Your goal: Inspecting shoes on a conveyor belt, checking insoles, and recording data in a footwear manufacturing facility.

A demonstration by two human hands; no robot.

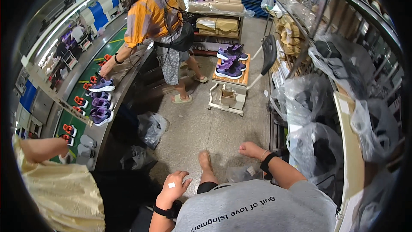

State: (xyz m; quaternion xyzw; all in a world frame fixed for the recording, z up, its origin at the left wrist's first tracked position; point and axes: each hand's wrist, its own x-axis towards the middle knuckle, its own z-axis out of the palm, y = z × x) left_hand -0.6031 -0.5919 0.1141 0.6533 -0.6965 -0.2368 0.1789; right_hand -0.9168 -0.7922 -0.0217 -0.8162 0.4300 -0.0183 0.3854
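Yellow-jacket sleeve: a co-worker's pale yellow sleeve (60, 189) fills the lower left, a bare forearm emerging.
Belt: a green conveyor belt (66, 116) at the left carries black shoes with orange openings (70, 129).
Ledge: purple-and-black sneakers with white soles (102, 116) line the belt's grey metal edge (102, 139); a second co-worker's hand (106, 68) is at the farthest one.
Floor, left of centre: a crumpled clear plastic bag with dark contents (152, 129).
Left hand: the left hand (174, 186), lower centre, is empty, fingers loosely bent, thumb apart; a white square sticks to its back.
Cart: centre-top, a slatted wooden platform on a white frame (244, 80) bears more purple sneakers (228, 70).
Floor by the foot: a crumpled translucent plastic bag (241, 174), lower centre, nearest the right hand.
Right hand: the right hand (252, 150) has fingers curled together; I cannot tell whether they enclose anything.
Rack: clear plastic bags holding dark items (315, 146), right.
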